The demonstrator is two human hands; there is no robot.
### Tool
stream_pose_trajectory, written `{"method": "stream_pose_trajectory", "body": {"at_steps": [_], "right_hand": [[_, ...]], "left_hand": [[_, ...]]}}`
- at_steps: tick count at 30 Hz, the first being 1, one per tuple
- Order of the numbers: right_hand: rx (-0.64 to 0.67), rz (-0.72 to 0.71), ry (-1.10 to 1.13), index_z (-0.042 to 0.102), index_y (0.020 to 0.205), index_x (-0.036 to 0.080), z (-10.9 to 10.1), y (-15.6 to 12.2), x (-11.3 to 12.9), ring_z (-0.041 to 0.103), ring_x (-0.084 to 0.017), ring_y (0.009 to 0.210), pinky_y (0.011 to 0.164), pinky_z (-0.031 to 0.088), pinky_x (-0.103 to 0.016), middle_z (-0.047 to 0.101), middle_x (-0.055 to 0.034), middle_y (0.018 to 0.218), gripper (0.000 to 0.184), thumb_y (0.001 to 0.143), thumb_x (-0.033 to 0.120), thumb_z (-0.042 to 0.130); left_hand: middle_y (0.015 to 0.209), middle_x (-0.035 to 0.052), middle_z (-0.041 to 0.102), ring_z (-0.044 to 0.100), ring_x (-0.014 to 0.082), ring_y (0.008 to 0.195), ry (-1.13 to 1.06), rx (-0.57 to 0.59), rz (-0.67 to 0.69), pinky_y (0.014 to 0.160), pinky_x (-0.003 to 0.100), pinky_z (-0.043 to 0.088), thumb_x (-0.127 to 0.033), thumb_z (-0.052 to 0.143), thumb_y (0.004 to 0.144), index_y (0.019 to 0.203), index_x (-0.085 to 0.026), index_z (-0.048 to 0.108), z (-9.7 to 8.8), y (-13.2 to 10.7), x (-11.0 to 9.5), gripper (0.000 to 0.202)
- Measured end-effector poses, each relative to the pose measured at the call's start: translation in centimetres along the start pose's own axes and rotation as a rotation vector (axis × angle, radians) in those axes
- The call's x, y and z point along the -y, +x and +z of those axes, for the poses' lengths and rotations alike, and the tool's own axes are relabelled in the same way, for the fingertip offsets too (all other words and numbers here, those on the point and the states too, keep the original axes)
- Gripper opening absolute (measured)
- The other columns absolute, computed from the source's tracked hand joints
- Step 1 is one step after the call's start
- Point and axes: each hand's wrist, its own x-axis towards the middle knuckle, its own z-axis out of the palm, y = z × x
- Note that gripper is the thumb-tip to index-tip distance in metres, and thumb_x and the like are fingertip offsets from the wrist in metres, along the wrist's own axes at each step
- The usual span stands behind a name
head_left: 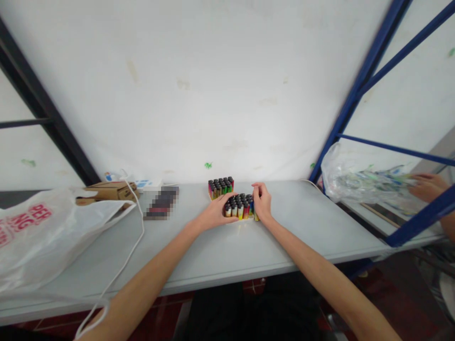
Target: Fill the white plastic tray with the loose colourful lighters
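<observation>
Two blocks of colourful lighters with black tops stand on the grey table (220, 251). The near block of lighters (239, 207) sits between my hands. My left hand (213, 215) cups its left side with fingers curled against it. My right hand (262, 202) presses against its right end, fingers bent over the top corner. The far block of lighters (221, 187) stands just behind, untouched.
A white plastic bag with red print (42, 232) lies at the left, with a brown cardboard box (113, 191), a white cable (133, 246) and a blurred dark object (161, 202) behind it. Another person's hand (428, 186) reaches toward a clear bag (355, 182) beyond the blue frame (350, 102).
</observation>
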Motion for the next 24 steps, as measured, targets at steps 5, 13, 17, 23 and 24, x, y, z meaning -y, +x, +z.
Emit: {"method": "stream_pose_trajectory", "body": {"at_steps": [5, 13, 17, 23, 24], "right_hand": [[0.119, -0.079, -0.176, 0.067, 0.107, 0.019, -0.9, 1.2, -0.8, 0.049, -0.017, 0.059, 0.063, 0.038, -0.028, 0.051, 0.0035, 0.062, 0.034, 0.100, 0.040, 0.041], [0.476, -0.218, -0.114, 0.069, 0.099, 0.020, -2.4, 1.3, -0.1, 0.064, -0.021, 0.093, 0.088, 0.046, -0.032, 0.072, -0.0065, 0.097, 0.041, 0.105, 0.044, 0.036], [0.520, -0.215, -0.113, 0.066, 0.097, 0.020, -2.0, 0.1, 0.9, 0.062, -0.020, 0.084, 0.081, 0.046, -0.031, 0.069, -0.0049, 0.089, 0.048, 0.107, 0.048, 0.028], [0.337, -0.284, -0.248, 0.051, 0.083, 0.024, -0.7, -0.6, 1.2, 0.051, -0.020, 0.068, 0.070, 0.042, -0.032, 0.056, -0.0019, 0.072, 0.039, 0.107, 0.045, 0.029], [0.331, -0.284, -0.258, 0.050, 0.082, 0.024, -0.6, -0.6, 1.1, 0.049, -0.019, 0.065, 0.068, 0.041, -0.031, 0.053, -0.0009, 0.069, 0.039, 0.107, 0.046, 0.028]], "left_hand": [[0.146, 0.0103, 0.057, 0.055, 0.0300, 0.134, -0.004, 0.012, 0.008, 0.118, 0.045, 0.041, -0.042, 0.083, 0.076, 0.146, -0.023, 0.045, -0.2, 0.0, 0.0, 0.082], [0.146, 0.0095, 0.058, 0.056, 0.0295, 0.133, -0.015, 0.013, 0.004, 0.117, 0.045, 0.042, -0.043, 0.083, 0.076, 0.146, -0.024, 0.044, -0.2, 0.0, 0.4, 0.083], [0.145, 0.0097, 0.058, 0.056, 0.0294, 0.133, -0.014, 0.010, 0.008, 0.117, 0.045, 0.042, -0.043, 0.083, 0.075, 0.145, -0.024, 0.044, -0.1, 0.0, 0.4, 0.082], [0.145, 0.0101, 0.057, 0.056, 0.0301, 0.133, -0.022, 0.009, 0.010, 0.117, 0.046, 0.042, -0.043, 0.083, 0.075, 0.146, -0.024, 0.043, -0.1, 0.1, 0.4, 0.084], [0.146, 0.0100, 0.057, 0.056, 0.0302, 0.133, -0.021, 0.011, 0.011, 0.117, 0.047, 0.042, -0.043, 0.083, 0.075, 0.147, -0.024, 0.043, -0.1, 0.1, 0.4, 0.084]]}}
